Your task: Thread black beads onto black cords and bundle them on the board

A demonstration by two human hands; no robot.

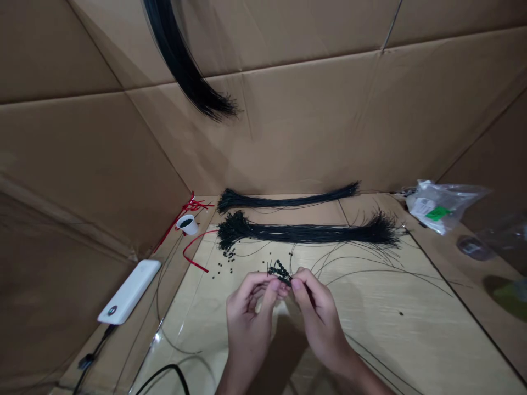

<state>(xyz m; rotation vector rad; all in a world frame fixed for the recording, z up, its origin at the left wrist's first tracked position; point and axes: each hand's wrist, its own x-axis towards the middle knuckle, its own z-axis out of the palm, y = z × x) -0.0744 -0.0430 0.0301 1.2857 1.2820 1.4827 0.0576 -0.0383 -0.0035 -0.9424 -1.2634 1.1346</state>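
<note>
Both hands work close together above the table [370, 323]. The left hand [249, 315] is nearly closed, thumb against fingertips, and pinches a small cluster of dark beads [280, 270]; the right hand [321, 315] is likewise drawn into a pinch at the cluster's right end. The cluster lies between the two sets of fingertips, standing partly clear beyond them. How firmly each grips, and how the pieces join, cannot be told, since the fingers cover the contact.

Principal risks, as judged: the parts under the fingertips are tiny, so a slight loosening of either pinch may let a bead slip and roll toward the loose beads [228, 255], scattered beyond the left hand, where it would be hard to pick out. Uneven pull between the hands could twist or undo the cluster.

Beyond the right hand, loose strands [370, 271] arc from the near bundle [304, 233], which lies just past both hands; a forearm sweeping outward may snag one and drag the bundle out of order. Farther off to the left, a small white cup [187, 224] with dark contents stands beside a red ribbon [195, 253]; a tug on the ribbon could perhaps tip it and spill more.
</note>
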